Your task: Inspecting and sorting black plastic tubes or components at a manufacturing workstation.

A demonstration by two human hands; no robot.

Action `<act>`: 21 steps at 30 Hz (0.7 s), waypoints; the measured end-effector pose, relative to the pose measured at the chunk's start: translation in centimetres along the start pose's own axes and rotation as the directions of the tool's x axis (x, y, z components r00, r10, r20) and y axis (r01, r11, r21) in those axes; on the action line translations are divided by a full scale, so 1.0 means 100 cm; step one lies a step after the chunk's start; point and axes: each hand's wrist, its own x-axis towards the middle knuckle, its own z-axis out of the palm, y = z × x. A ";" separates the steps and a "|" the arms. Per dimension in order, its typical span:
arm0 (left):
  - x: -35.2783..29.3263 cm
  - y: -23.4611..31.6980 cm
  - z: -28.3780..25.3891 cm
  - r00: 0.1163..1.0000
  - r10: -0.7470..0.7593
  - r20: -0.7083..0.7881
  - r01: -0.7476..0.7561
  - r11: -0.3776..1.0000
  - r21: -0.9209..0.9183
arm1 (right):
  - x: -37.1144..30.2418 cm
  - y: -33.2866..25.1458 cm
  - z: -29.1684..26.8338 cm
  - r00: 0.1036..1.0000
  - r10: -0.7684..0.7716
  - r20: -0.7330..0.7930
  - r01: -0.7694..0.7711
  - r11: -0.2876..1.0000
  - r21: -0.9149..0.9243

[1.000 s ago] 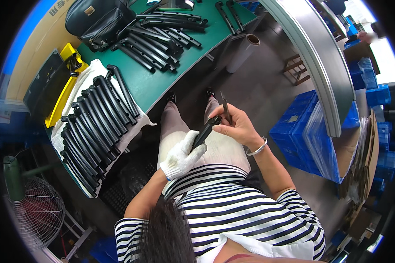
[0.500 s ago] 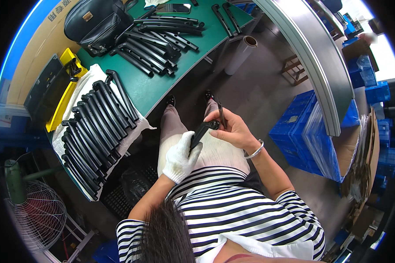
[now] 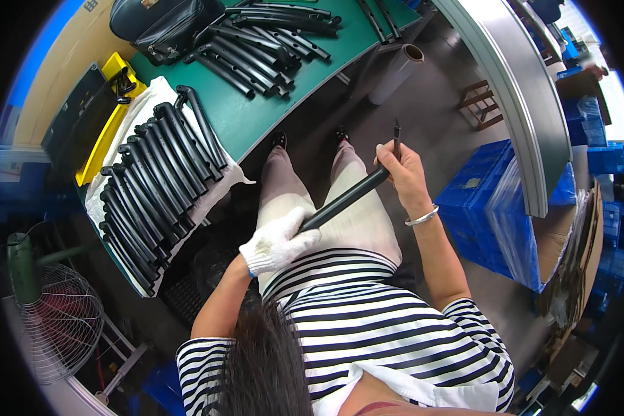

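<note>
A white knitted glove covers my left hand (image 3: 282,243), which is closed around the near end of a black tube (image 3: 347,199). The tube slants across my lap, up and to the right. Its far end reaches the fingers of my bare right hand (image 3: 405,173); whether they also grip it I cannot tell. Between those fingers is a slim dark pointed tool (image 3: 397,133), its tip upward; the exact kind is unclear. To the left, a row of similar black tubes (image 3: 163,163) lies on a white cloth (image 3: 161,90) on the green table (image 3: 239,132).
More black tubes (image 3: 246,59) are heaped near a black bag (image 3: 163,28). A yellow bin (image 3: 93,159) borders the cloth. A wire-caged fan (image 3: 59,326) stands at lower left, blue crates (image 3: 475,180) at right. A pale roll (image 3: 395,73) stands beyond the table.
The tube has swung from a tilted, foreshortened pose to lying lengthwise across my lap. My right hand has moved up and to the right with the tool; my left has shifted slightly left.
</note>
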 end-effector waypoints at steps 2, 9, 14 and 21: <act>-0.004 -0.007 -0.004 0.996 0.004 -0.092 -0.016 0.990 -0.137 | 0.001 0.002 -0.003 0.999 0.049 -0.009 -0.048 0.997 0.067; 0.007 -0.032 0.008 0.735 -0.100 -0.670 -0.372 0.767 -0.523 | 0.002 0.005 0.002 0.987 0.149 0.065 -0.158 0.972 0.171; 0.022 -0.042 0.011 0.494 -0.240 -0.836 -0.545 0.663 -0.513 | -0.005 0.006 0.004 0.941 0.280 0.190 -0.331 0.881 0.338; 0.026 -0.047 0.010 0.381 -0.223 -0.897 -0.567 0.710 -0.418 | -0.009 0.014 0.004 0.859 0.344 0.379 -0.498 0.731 0.466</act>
